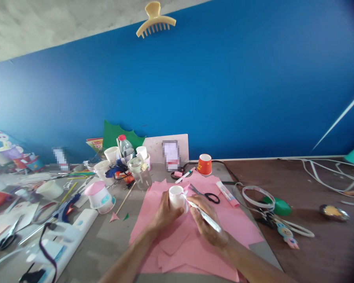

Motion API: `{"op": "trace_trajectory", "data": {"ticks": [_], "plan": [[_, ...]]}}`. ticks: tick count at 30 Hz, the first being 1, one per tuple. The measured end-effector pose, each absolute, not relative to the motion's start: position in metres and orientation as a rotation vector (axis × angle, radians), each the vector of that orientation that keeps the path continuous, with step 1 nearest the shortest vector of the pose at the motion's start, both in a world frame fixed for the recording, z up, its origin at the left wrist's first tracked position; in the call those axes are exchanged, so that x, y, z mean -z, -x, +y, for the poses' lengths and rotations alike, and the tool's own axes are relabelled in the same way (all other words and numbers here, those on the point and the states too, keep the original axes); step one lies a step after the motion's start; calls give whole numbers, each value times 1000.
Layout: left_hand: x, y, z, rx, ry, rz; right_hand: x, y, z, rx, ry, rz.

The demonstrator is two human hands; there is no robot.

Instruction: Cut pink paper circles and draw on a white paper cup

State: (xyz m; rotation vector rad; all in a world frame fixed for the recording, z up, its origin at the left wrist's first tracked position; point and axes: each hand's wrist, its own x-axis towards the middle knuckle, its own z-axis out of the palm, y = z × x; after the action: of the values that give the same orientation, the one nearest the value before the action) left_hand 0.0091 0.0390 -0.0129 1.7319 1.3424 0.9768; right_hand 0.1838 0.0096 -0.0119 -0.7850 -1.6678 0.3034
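Observation:
A small white paper cup (pixel 176 196) stands upright in the grip of my left hand (pixel 164 214), thumb across its front. In my right hand (pixel 206 220) is a white marker pen (pixel 205 216), its tip end against or very near the cup's right side; whether it touches I cannot tell. Pink paper sheets (pixel 194 255) lie spread beneath both hands. Just beyond my right hand, black-handled scissors (pixel 211 197) rest on the paper. A pink-and-white glue tube (pixel 227 193) lies to their right, and another marker (pixel 185 175) lies behind the cup.
A red paper cup (pixel 205 164) stands near the blue wall. On the left are a glass jar (pixel 140 173), a pink-topped cup craft (pixel 99 197) and a white power strip (pixel 76 239). White cables (pixel 321 173) and a keychain figure (pixel 286 234) lie on the right.

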Motion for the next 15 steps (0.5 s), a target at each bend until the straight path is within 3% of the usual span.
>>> {"op": "trace_trajectory", "data": {"ticks": [15], "plan": [[11, -8, 40, -975, -1645, 1284, 11, -185, 11, -281, 846, -1676]]}}
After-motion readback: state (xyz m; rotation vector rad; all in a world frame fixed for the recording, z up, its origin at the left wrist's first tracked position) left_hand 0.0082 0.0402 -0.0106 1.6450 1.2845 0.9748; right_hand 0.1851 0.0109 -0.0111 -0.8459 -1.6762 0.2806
